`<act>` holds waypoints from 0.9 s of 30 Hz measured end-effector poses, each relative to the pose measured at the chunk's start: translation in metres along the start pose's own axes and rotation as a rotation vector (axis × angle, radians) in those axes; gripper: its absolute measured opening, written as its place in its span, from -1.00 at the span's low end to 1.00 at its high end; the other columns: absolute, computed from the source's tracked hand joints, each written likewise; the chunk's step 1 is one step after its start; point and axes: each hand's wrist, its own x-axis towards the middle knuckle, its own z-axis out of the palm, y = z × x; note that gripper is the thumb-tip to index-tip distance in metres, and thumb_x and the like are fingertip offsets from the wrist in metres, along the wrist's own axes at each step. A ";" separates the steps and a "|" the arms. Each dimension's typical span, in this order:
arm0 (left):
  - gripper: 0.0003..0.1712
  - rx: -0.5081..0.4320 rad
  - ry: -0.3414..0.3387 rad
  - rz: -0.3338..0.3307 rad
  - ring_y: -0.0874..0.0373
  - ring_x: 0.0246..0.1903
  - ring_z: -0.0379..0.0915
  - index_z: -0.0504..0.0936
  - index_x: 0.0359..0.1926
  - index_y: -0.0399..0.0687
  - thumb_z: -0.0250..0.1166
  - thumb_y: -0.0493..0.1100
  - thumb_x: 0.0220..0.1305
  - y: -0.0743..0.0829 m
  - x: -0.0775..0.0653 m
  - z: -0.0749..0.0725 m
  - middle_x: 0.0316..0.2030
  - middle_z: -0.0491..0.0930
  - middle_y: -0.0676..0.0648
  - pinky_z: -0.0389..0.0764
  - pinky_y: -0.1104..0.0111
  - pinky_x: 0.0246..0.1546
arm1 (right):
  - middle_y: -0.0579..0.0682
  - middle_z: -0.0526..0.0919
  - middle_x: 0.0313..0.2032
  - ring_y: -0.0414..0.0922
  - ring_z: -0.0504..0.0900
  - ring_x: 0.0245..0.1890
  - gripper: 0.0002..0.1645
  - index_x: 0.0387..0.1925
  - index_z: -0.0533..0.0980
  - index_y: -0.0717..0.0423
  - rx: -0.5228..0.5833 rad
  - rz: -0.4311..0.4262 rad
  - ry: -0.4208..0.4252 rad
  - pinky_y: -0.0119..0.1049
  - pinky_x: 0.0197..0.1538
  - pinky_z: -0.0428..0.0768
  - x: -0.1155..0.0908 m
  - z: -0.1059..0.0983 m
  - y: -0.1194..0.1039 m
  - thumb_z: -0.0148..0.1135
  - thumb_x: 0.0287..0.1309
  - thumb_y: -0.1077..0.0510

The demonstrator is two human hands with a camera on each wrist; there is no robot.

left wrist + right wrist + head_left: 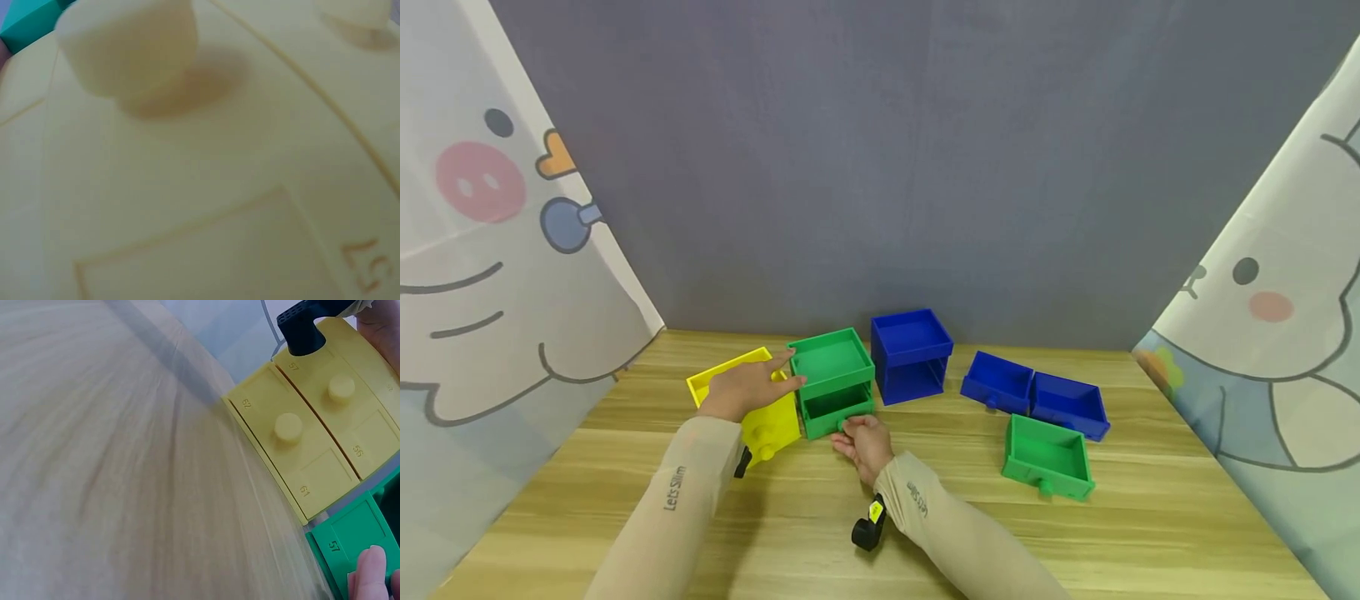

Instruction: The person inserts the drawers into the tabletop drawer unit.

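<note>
A green cabinet point(831, 364) stands on the table, its upper slot bare and a green drawer point(817, 427) in its lower slot. My right hand point(868, 447) pinches that drawer at its knob; the right wrist view catches the fingers point(371, 569) on the drawer front. With index finger and thumb stretched out, my left hand point(747, 390) touches the green cabinet's left edge. Below this hand is a yellow cabinet point(782, 423), whose two knobbed drawer fronts show in the right wrist view. A yellow knob point(131, 47) fills the top of the left wrist view.
To the right of the green cabinet stands a blue cabinet point(913, 337) with an open front. Two blue drawers point(997, 377) lie side by side farther right, and a loose green drawer point(1048, 454) sits in front of them. A grey backdrop point(880, 167) rises behind the table.
</note>
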 end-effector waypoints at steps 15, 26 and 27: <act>-0.09 0.001 0.002 -0.008 0.13 -0.70 0.18 0.07 0.49 0.20 -0.14 0.50 0.26 0.000 0.002 0.002 -0.53 0.55 -0.01 0.18 0.33 -0.68 | 0.07 0.55 -0.45 -0.19 0.57 -0.53 -0.74 -0.03 0.32 0.43 -0.002 0.055 -0.020 -0.34 -0.31 0.64 0.001 -0.003 -0.002 0.08 0.30 0.38; -0.07 -0.038 0.006 0.003 0.19 -0.76 -0.01 0.07 0.49 0.20 -0.12 0.52 0.23 -0.004 0.001 0.004 -0.67 0.43 0.01 0.09 0.36 -0.70 | -0.09 0.57 -0.48 -0.32 0.58 -0.57 -0.60 0.08 0.34 0.32 -0.245 0.184 -0.342 -0.41 -0.43 0.60 -0.023 -0.040 -0.023 0.14 0.31 0.17; -0.07 -0.039 0.009 0.009 0.19 -0.75 -0.01 0.07 0.49 0.19 -0.12 0.52 0.23 -0.004 0.002 0.004 -0.67 0.43 0.00 0.09 0.36 -0.70 | -0.09 0.58 -0.47 -0.32 0.58 -0.56 -0.57 0.11 0.32 0.32 -0.258 0.199 -0.362 -0.40 -0.43 0.60 -0.025 -0.045 -0.026 0.13 0.32 0.16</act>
